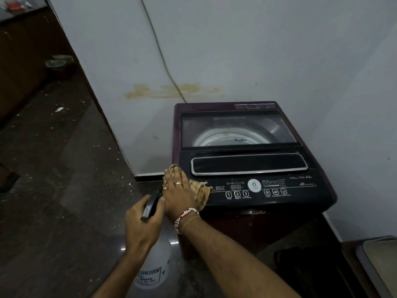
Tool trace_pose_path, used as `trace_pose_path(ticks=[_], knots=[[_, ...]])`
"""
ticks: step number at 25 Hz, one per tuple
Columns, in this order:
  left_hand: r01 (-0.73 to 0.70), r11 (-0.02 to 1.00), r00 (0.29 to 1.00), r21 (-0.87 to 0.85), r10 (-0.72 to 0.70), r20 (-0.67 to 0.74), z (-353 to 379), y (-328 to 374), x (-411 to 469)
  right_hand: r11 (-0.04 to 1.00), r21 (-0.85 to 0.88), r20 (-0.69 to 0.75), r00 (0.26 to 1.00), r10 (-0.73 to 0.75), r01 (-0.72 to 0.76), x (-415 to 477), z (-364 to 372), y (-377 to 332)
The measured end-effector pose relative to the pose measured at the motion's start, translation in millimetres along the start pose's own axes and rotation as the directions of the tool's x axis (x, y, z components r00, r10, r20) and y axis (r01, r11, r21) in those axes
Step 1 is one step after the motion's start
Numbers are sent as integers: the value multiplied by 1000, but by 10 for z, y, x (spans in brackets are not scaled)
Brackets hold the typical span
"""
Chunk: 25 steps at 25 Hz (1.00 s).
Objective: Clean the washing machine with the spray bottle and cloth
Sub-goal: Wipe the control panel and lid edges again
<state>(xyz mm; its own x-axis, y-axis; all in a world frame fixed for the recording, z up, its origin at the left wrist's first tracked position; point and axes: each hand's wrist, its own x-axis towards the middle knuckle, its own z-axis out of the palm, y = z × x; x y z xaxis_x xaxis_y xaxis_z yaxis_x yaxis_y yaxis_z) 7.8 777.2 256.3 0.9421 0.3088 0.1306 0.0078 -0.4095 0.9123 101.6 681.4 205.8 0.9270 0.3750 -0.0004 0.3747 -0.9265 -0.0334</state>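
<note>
A top-loading washing machine stands in the corner against the pale wall, its lid down, the drum showing through the glass window and a chrome-edged lid handle just in front of that. The person's right hand lies flat, fingers spread and pressed down, on a crumpled beige cloth at the front left corner of the machine's top, right at the left end of the dark control panel. The cloth pokes out beyond the fingertips and under the palm toward the numbered buttons. A ring sits on one finger and beaded bracelets circle the wrist. The left hand is wrapped around the neck of a translucent white spray bottle, fingers closed about its black trigger head, which points up toward the machine's corner and sits just beside the right hand. The bottle hangs to the left of the cabinet, above the dark speckled floor. A thin cable runs down the wall behind the machine.
</note>
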Motion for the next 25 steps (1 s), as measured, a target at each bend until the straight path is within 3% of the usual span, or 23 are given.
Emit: trace_pose_path(ticks=[8, 13, 16, 21, 23, 25], knots=[[-27, 999, 999, -19, 27, 27, -74, 74, 345, 991, -13, 67, 989, 132, -132, 822, -379, 293], [-7, 999, 999, -43, 9, 44, -57, 182, 500, 983, -16, 103, 978, 181, -180, 836, -452, 682], [-18, 997, 996, -78, 25, 86, 89, 328, 550, 969, 6, 80, 966, 247, -249, 602, -494, 1223], [-52, 990, 993, -134, 66, 99, 337, 444, 655, 886, -40, 89, 881, 464, -462, 147, -483, 2427], [-66, 987, 992, -149, 82, 100, 445, 516, 670, 915, -49, 83, 911, 403, -400, 175, -465, 2381], [-81, 985, 991, -149, 96, 96, 588, 588, 669, 971, -33, 53, 969, 240, -238, 290, -464, 2080]])
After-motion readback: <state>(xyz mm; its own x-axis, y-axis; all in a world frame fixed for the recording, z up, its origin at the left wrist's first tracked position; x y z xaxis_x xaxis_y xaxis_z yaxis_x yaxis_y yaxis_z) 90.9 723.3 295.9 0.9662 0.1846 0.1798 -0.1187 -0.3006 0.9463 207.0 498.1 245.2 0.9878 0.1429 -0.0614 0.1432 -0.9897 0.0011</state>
